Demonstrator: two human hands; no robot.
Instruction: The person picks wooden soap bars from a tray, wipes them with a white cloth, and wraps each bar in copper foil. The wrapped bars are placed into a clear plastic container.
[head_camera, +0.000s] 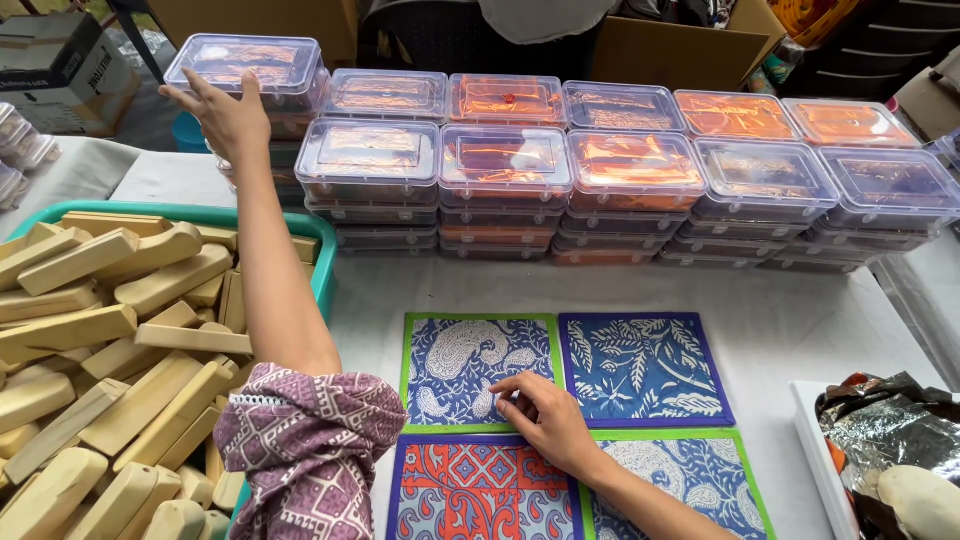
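Left hand (228, 115) is stretched far forward, fingers spread open, palm against the near side of the top box (248, 68) on the left stack. Nothing is gripped; fingertips touch the clear lid edge. The sleeve (305, 450) on this arm is purple with a white print.

Right hand (548, 420) rests low on the table (780, 330), fingers loosely curled, tips pressing the lower right corner of the green-edged mat (478, 370). It is not closed round anything.

4 printed mats lie in a 2 by 2 block, edges touching: green-edged mat with blue paisley at far left, blue leaf mat (643, 368) at far right, red mat (480, 490) at near left, second green mat (690, 480) at near right, partly under the right forearm.

Behind the mats stand stacked clear boxes (620, 165) with orange and dark contents, in 2 rows across the table. The top box stands higher than the rest, at the far left end.

At left, a teal tub (322, 250) holds many pale wooden blocks (110, 340). At the lower right edge, crumpled foil (885, 430) lies in a white tray (815, 450).
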